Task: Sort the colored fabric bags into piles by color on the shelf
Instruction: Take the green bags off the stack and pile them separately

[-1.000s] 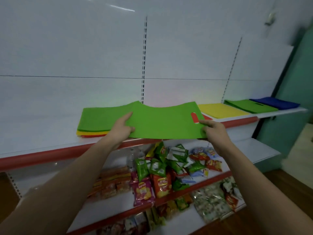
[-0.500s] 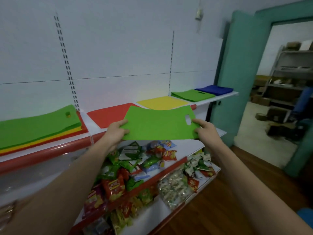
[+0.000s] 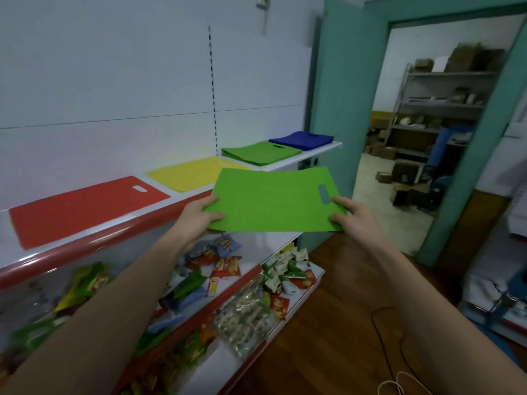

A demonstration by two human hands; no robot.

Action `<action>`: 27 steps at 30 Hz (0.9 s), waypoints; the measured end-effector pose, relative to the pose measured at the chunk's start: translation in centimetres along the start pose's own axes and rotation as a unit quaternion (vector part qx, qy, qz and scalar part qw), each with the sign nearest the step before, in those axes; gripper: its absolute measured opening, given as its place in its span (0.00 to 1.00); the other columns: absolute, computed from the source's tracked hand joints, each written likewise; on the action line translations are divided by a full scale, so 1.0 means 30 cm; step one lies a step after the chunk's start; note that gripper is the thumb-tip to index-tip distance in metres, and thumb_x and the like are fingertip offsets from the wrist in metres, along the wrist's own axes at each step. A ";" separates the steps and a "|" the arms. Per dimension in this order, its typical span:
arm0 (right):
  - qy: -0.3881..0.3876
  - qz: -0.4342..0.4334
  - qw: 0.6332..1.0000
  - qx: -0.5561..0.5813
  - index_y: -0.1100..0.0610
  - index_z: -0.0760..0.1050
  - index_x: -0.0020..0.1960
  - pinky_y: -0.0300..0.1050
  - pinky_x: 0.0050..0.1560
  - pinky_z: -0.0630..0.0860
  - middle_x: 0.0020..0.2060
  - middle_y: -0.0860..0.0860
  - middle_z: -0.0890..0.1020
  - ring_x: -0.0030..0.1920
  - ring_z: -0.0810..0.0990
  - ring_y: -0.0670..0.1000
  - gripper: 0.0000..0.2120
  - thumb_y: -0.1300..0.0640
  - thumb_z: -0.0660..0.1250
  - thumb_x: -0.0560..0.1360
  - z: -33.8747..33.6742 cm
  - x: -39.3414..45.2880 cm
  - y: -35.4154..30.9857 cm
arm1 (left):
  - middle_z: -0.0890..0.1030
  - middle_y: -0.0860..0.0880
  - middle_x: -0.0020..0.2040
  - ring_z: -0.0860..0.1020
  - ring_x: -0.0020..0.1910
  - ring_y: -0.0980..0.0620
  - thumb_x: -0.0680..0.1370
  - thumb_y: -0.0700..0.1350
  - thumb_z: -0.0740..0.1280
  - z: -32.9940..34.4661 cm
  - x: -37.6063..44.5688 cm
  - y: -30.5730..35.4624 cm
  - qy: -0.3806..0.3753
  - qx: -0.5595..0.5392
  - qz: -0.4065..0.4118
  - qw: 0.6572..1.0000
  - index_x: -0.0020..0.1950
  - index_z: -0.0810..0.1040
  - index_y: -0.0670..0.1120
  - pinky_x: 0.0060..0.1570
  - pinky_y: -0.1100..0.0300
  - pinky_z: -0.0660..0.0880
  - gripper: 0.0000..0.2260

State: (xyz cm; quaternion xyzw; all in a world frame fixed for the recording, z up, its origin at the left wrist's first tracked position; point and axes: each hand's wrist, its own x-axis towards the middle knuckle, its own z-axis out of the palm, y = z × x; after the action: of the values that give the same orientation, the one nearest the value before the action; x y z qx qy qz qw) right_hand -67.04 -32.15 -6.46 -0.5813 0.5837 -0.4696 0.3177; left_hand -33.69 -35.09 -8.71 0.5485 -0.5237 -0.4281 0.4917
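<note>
I hold a flat bright green fabric bag (image 3: 273,202) in the air in front of the shelf (image 3: 94,240), its cut-out handle toward the right. My left hand (image 3: 198,218) pinches its near left corner and my right hand (image 3: 352,216) pinches its near right corner. On the shelf lie a red bag (image 3: 82,206), then a yellow bag (image 3: 191,173), then a green pile (image 3: 261,152) and a blue pile (image 3: 302,139) at the far right end.
Lower shelves hold several snack packets (image 3: 225,266). A teal door frame (image 3: 328,109) stands just past the shelf's right end, opening onto a storeroom with metal racks (image 3: 439,95). A cable lies on the wooden floor (image 3: 342,323).
My view and both hands have swung right along the shelf with the green bag, away from the mixed stack at the left, which is now out of view.
</note>
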 end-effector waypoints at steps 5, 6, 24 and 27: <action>0.035 0.012 0.999 -0.026 0.60 0.69 0.73 0.19 0.31 0.66 0.67 0.56 0.73 0.47 0.75 0.44 0.23 0.67 0.63 0.78 -0.064 0.185 0.082 | 0.76 0.45 0.68 0.79 0.61 0.45 0.76 0.34 0.69 0.140 0.228 -0.018 -0.039 -0.002 0.015 0.999 0.75 0.68 0.46 0.65 0.45 0.74 0.28; 0.044 0.016 0.998 -0.034 0.60 0.69 0.73 0.19 0.31 0.66 0.68 0.57 0.73 0.51 0.75 0.47 0.23 0.67 0.63 0.78 -0.073 0.223 0.100 | 0.76 0.45 0.68 0.79 0.61 0.46 0.77 0.34 0.69 0.169 0.272 -0.019 -0.043 -0.007 0.019 0.999 0.75 0.68 0.46 0.64 0.46 0.74 0.28; 0.105 0.050 0.993 -0.022 0.57 0.69 0.73 0.47 0.60 0.76 0.66 0.53 0.72 0.59 0.77 0.51 0.24 0.66 0.63 0.78 -0.346 0.811 0.343 | 0.75 0.44 0.66 0.80 0.50 0.50 0.77 0.30 0.66 0.708 0.930 0.023 -0.104 -0.078 0.027 0.991 0.75 0.67 0.43 0.43 0.60 0.80 0.27; 0.094 0.042 0.995 -0.006 0.58 0.69 0.72 0.50 0.64 0.75 0.65 0.52 0.72 0.59 0.76 0.51 0.23 0.67 0.62 0.78 -0.408 0.931 0.394 | 0.73 0.45 0.65 0.79 0.48 0.50 0.77 0.30 0.66 0.805 0.989 0.031 -0.094 -0.070 0.016 0.993 0.76 0.66 0.43 0.35 0.64 0.79 0.27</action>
State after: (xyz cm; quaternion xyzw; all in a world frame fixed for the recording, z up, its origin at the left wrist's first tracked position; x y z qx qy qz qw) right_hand -86.16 -58.64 -8.05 -0.5115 0.6375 -0.5048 0.2779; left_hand -55.08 -66.79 -10.06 0.4619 -0.5451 -0.5054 0.4837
